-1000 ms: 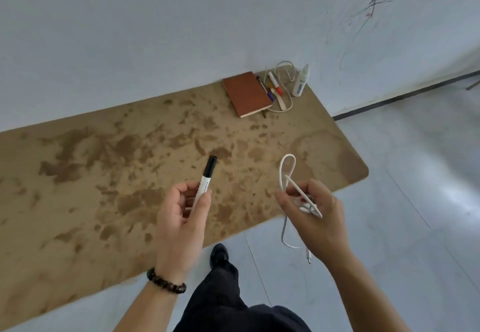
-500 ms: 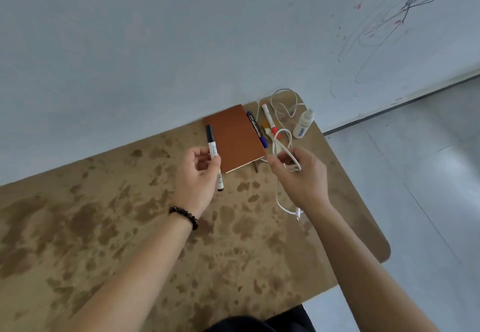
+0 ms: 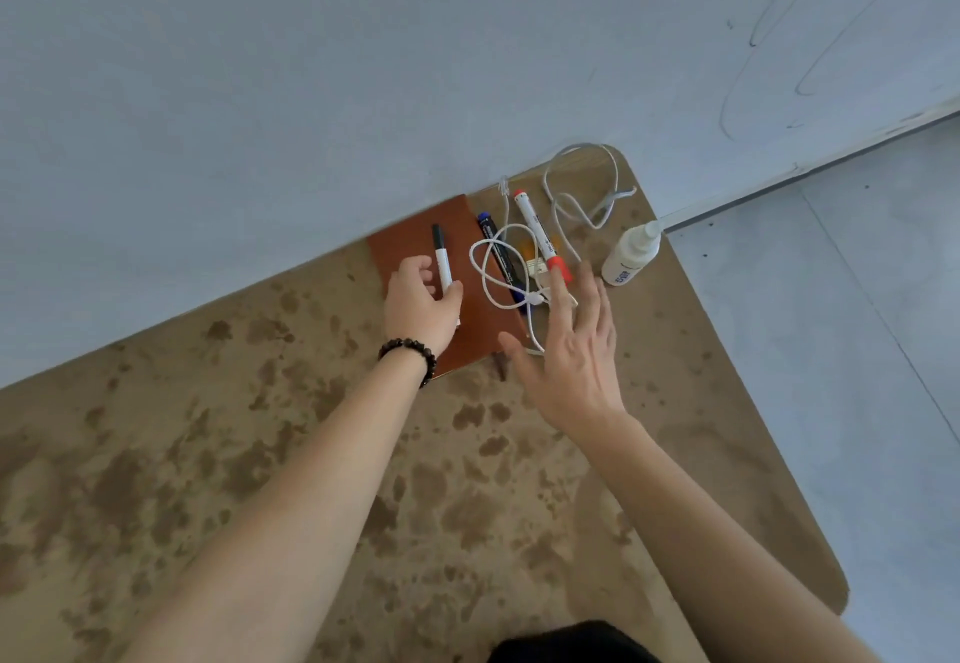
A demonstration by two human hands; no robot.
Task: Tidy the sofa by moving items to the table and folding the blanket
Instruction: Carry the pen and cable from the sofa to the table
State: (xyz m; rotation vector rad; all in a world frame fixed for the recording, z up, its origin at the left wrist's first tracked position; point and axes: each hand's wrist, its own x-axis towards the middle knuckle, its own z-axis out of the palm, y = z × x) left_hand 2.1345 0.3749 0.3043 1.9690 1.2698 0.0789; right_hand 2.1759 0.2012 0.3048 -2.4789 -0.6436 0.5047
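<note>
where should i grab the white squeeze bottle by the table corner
Take the white squeeze bottle round its wide body, below the thin nozzle, which looks too slim to hold. It seems to stand upright by the table's edge, so come from the near right side with the right hand; the red-capped marker lies to its left.

Looped cable [image 3: 530, 300] and marker [image 3: 442, 261] over notebook [image 3: 405, 239]
</note>
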